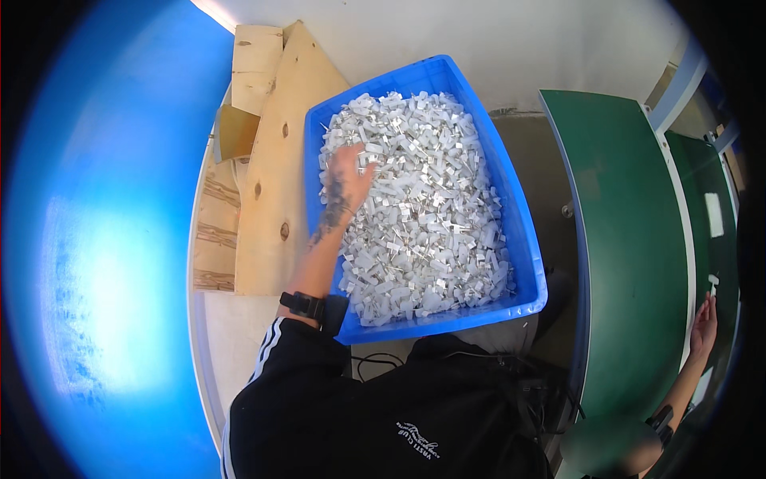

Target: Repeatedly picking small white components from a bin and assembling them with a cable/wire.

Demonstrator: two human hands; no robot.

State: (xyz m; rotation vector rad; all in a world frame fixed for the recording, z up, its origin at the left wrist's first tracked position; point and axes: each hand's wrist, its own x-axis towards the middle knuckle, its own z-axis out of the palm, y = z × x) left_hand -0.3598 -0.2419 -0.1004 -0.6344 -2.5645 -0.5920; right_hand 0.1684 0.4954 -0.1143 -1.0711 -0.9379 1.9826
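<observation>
A big blue plastic bin (529, 239) is filled with small whitish, translucent plastic pieces (423, 215), some with thin metal-looking prongs. Over the bin's left side reaches my left hand (349, 174), its thumb and fingers apart and touching the heap; some fingertips are hidden among the pieces. Far off to the right, my right hand (703, 327) is held up beside the green surface. Between its fingertips is one small white plastic piece (712, 281), pinched at its lower end, with a wider top.
Left of the bin stand plywood boards (267, 176) and a brown cardboard-like flap (236, 132). A bright blue surface (120, 263) fills the far left. To the right is a green tabletop (630, 239) with a pale edge. Dark cables (375, 361) lie below the bin.
</observation>
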